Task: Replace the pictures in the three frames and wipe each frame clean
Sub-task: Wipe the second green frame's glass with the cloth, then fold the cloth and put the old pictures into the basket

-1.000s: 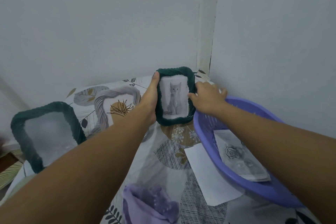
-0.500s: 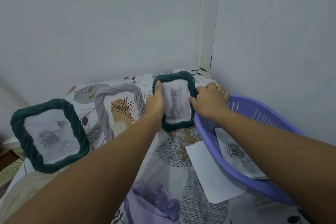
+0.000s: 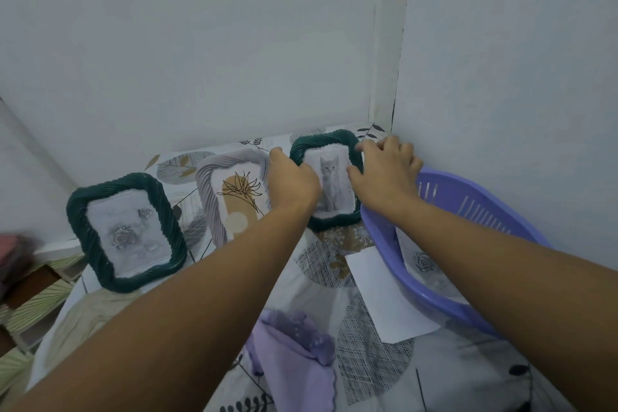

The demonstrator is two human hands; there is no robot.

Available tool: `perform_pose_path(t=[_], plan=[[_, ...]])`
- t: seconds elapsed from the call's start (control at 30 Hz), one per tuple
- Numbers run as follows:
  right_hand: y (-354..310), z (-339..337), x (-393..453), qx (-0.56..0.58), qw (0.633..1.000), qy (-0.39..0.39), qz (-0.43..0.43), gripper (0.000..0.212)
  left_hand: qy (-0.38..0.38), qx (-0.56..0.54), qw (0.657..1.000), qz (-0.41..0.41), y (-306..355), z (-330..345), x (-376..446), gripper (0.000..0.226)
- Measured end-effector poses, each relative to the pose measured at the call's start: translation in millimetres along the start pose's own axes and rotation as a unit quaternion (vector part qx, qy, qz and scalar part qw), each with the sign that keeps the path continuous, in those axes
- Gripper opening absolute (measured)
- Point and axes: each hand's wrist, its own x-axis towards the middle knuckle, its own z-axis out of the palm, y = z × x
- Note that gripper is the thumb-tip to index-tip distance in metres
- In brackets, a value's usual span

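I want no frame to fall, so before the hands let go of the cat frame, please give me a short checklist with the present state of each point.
1. Both hands on the cat frame: left hand and right hand grip its sides: ok.
2. Frame bottom resting on the table: cannot tell.
3. Rear stand opened: hidden, cannot tell.
4. Gap to the grey frame: hidden behind the left hand, cannot tell.
5. Purple basket close at the right: touching or not, cannot tell.
6. Rose frame upright: ok.
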Motion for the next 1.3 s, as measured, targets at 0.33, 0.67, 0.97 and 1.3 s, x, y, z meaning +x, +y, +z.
perform_pose_path(t=[0.33, 0.67, 0.97, 1.3], plan=[[-65, -9, -96, 0.047, 0.969, -0.069, -0.234, 0.013, -0.085, 0.165, 0.977, 0.105, -75, -92, -70, 0.007], [-63, 11, -163, 0.073, 0.905, -0.39, -0.153, 0.049, -0.268, 0.261, 0.921, 0.106, -134, -149, -113, 0.03], [-76, 6, -180, 0.171, 0.919, -0.316, -0.163, 0.074, -0.218, 0.129, 0.965, 0.061, -141, -173, -126, 0.006], [-98, 36, -186, 0.152, 0.95, -0.216, -0.168, 0.009, -0.122, -0.061, 0.989, -0.059, -146, -235, -119, 0.018]])
